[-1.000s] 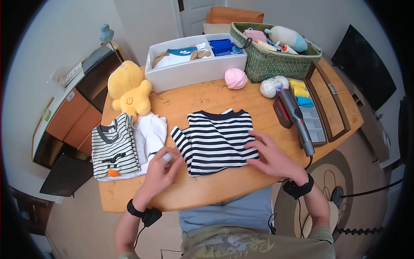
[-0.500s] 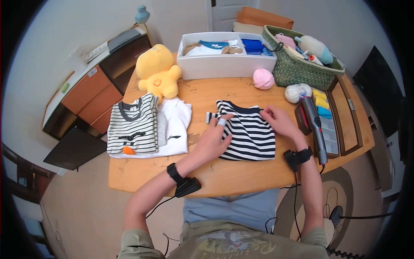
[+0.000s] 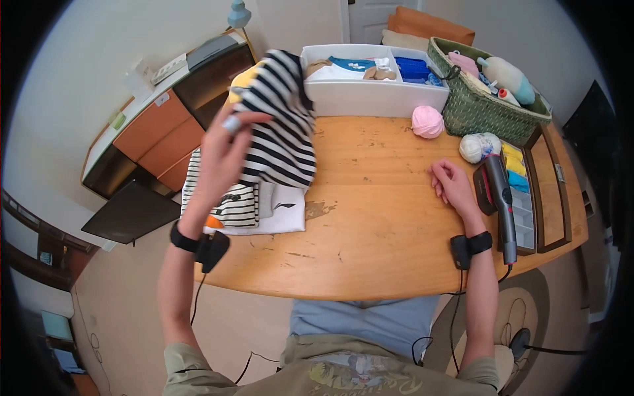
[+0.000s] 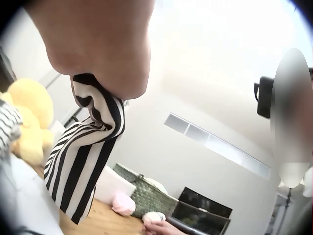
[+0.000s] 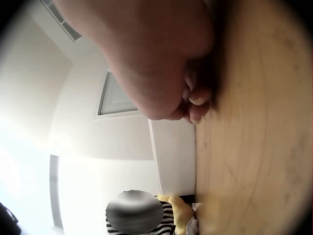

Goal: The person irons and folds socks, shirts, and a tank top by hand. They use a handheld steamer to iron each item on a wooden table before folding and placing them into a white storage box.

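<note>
The left hand [image 3: 221, 155] is pinching the striped shirt [image 3: 282, 129] above folded clothes [image 3: 246, 208]; the right hand [image 3: 456, 189] is idling, fingers loosely curled. Likely light and floppy, the shirt is wanting support underneath.

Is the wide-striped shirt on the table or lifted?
Lifted: the left wrist view shows the wide-striped shirt hanging from the left hand.
</note>
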Demonstrator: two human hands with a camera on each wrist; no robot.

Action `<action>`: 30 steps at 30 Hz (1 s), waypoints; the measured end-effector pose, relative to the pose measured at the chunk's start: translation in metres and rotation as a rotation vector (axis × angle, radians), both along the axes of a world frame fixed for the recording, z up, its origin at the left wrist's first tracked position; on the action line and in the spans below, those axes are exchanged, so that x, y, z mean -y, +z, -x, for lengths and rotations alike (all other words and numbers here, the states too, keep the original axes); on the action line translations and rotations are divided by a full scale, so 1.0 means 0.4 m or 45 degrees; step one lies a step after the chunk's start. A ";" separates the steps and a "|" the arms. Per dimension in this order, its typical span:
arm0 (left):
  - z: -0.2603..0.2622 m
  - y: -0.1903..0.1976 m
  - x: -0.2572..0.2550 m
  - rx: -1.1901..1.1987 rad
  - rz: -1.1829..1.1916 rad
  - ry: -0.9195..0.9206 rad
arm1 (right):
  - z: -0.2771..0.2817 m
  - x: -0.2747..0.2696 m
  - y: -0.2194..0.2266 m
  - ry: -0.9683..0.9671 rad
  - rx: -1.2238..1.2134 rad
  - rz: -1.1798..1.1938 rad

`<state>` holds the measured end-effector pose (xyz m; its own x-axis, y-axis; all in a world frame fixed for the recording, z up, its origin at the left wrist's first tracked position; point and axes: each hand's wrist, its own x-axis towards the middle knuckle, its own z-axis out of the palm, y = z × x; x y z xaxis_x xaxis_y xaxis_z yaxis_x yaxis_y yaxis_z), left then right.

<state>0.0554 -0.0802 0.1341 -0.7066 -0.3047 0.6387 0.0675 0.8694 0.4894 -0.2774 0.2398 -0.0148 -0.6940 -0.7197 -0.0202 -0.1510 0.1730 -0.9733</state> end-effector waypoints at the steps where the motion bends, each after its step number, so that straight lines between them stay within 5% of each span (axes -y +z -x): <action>1: -0.038 0.008 0.035 -0.015 -0.115 0.029 | -0.002 -0.001 -0.002 -0.005 -0.005 -0.006; 5: -0.207 -0.021 0.171 -0.072 -0.700 0.187 | 0.000 -0.001 -0.005 0.008 -0.022 -0.006; 9: -0.342 -0.174 0.257 0.219 -0.530 0.518 | -0.005 0.000 -0.006 -0.019 -0.014 -0.012; 15: -0.368 -0.279 0.272 0.368 0.555 0.796 | -0.008 -0.003 -0.004 -0.039 -0.008 -0.021; 18: -0.240 -0.162 0.180 0.182 0.829 0.756 | -0.008 -0.001 -0.006 -0.029 -0.009 -0.018; 21: -0.098 -0.124 0.090 0.007 0.057 0.330 | -0.013 -0.002 -0.002 -0.034 -0.006 -0.010; 25: 0.121 -0.176 -0.068 -0.176 -0.066 0.104 | -0.021 -0.004 0.007 -0.051 -0.010 -0.008; 30: 0.280 -0.315 -0.131 0.079 -0.482 -0.108 | -0.028 -0.008 0.014 -0.072 0.013 0.012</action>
<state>-0.0564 -0.0280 0.0080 -0.7733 -0.4492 0.4474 0.0917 0.6190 0.7800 -0.2662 0.2432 -0.0093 -0.7331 -0.6798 -0.0206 -0.1316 0.1716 -0.9763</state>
